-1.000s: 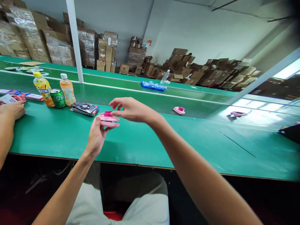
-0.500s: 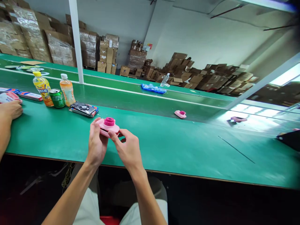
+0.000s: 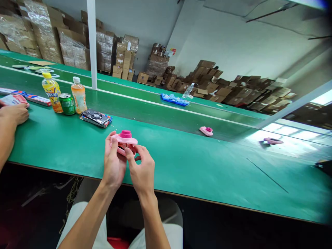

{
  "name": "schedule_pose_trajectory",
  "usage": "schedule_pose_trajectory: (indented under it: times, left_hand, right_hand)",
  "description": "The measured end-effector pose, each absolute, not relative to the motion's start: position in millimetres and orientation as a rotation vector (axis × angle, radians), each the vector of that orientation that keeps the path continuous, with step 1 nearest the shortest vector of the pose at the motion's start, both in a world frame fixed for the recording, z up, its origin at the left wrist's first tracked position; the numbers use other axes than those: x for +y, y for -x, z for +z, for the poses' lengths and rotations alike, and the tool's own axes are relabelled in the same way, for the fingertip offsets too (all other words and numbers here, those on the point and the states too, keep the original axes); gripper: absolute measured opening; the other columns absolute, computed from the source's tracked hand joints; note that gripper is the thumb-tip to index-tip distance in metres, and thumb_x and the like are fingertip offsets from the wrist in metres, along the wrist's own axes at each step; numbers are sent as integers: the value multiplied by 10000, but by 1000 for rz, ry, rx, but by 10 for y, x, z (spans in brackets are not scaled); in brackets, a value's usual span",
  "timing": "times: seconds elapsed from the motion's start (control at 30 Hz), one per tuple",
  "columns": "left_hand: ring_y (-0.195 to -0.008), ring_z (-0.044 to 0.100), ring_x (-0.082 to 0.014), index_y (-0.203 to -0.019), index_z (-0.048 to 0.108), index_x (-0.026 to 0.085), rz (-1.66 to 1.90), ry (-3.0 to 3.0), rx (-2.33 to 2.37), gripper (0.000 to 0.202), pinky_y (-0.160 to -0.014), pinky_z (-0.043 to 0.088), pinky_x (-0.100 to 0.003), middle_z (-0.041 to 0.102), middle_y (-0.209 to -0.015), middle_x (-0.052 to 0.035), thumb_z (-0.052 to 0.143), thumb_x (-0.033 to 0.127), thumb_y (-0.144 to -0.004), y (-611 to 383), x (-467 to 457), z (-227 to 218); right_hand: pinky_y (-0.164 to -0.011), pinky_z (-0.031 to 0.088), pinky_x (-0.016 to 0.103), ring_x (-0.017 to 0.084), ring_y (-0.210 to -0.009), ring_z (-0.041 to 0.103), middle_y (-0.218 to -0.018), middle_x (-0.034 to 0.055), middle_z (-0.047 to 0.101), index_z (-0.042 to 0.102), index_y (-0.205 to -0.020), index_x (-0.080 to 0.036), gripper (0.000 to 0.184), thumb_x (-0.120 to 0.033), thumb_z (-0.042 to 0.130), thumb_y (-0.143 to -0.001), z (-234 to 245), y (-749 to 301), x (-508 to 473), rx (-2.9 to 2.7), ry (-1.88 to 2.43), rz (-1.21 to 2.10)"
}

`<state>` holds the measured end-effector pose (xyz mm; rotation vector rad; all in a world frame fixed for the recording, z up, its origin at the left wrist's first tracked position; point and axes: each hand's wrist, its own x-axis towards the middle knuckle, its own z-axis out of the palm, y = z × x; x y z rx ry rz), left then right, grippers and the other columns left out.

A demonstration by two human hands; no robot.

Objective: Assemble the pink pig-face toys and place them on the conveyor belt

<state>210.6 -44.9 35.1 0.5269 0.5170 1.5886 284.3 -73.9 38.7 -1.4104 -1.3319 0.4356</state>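
Note:
Between my hands is a pink toy camera (image 3: 126, 137) with a darker pink lens facing up, held just above the green table (image 3: 181, 166). Its two shell halves stand apart, and reddish and dark parts show in the gap. My left hand (image 3: 114, 159) grips the camera's left side, thumb on the near edge. With thumb and fingers, my right hand (image 3: 141, 166) pinches the lower half at the right end. Beyond my hands lies a black phone (image 3: 95, 117) on a small blue and red box.
Left of the phone stand an orange-drink bottle (image 3: 78, 95), a green can (image 3: 66, 103) and a yellow-capped bottle (image 3: 52, 91). A co-worker's hand (image 3: 15, 114) holds a pink item at far left. Another pink toy camera (image 3: 206, 131) sits on the conveyor belt (image 3: 145, 112).
The gap between the camera's shell halves has widened at the right side. My right hand has shifted its grip onto the lower half. The view has turned slightly.

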Motion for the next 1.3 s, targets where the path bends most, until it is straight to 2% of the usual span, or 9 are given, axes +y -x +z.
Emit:
schedule_pose_trajectory:
  times: [0.17,0.33,0.47,0.6,0.7,0.83,1.03,1.2,1.3]
  left_hand:
    - [-912,704,-187,-1215,494,308,1566,-574,501,353,-851,577,-364,672,-1145,-28,622,507,-953,-2136,-413,246]
    - [-955,670,-160,-1224,507,302,1632,-715,564,337,-836,539,-270,642,-1146,-24,573,530,-984,-2171,-396,77]
    - [-897,655,-143,-1188,501,280,1614,-783,584,389,-760,535,-227,625,-1090,-22,578,589,-964,-2178,-389,-7]
    - [-882,663,-145,-1167,506,263,1594,-769,649,450,-731,556,-225,618,-1107,-27,656,599,-908,-2150,-322,-8]
    - [-829,683,-161,-1147,509,251,1526,-719,618,472,-672,570,-239,648,-1035,-22,675,608,-887,-2109,-253,9]
    - [-797,692,-158,-1114,510,247,1514,-699,591,509,-701,587,-254,657,-963,-5,743,602,-834,-2074,-217,4]
    - [-835,688,-138,-1154,520,269,1476,-718,528,462,-698,563,-219,649,-1013,1,744,546,-861,-2047,-251,-57]
    - [-935,666,-136,-1087,538,262,1466,-723,526,374,-810,545,-233,641,-1044,5,716,527,-893,-2033,-251,-149]
    - [-1016,652,-157,-1102,542,263,1395,-773,544,351,-853,537,-258,632,-1138,-12,654,549,-932,-2022,-254,-215]
  right_hand:
    - [-794,540,318,202,-978,649,-1092,80,678,734,-1061,-224,334,-491,548,-985,272,-2848,-715,-1350,1346,343]
    - [-933,536,377,242,-1186,622,-1153,120,683,744,-988,-203,383,-487,489,-1021,113,-2857,-671,-1309,1368,153]
    - [-1006,513,398,229,-1226,624,-1180,101,713,738,-1026,-220,342,-423,463,-1043,52,-2883,-671,-1332,1341,155]
    - [-1017,523,435,263,-1244,623,-1336,133,651,732,-1040,-210,333,-492,565,-982,1,-2925,-705,-1356,1357,185]
    - [-1042,519,456,276,-1265,616,-1450,142,579,724,-1096,-211,341,-499,628,-942,-48,-2953,-715,-1436,1345,202]
    - [-1043,524,459,277,-1266,625,-1371,140,651,725,-1111,-213,346,-499,593,-967,-107,-2956,-699,-1445,1362,142]
    - [-1000,553,454,273,-1192,673,-1295,153,697,675,-1127,-187,309,-435,646,-944,-202,-2891,-718,-1316,1335,164]
    - [-942,579,421,241,-1102,692,-1255,141,696,577,-1203,-196,435,-449,722,-880,-251,-2859,-721,-1159,1300,292]
    - [-906,587,382,227,-1067,694,-1192,115,704,603,-1191,-202,427,-462,722,-874,-223,-2900,-735,-1174,1270,501]
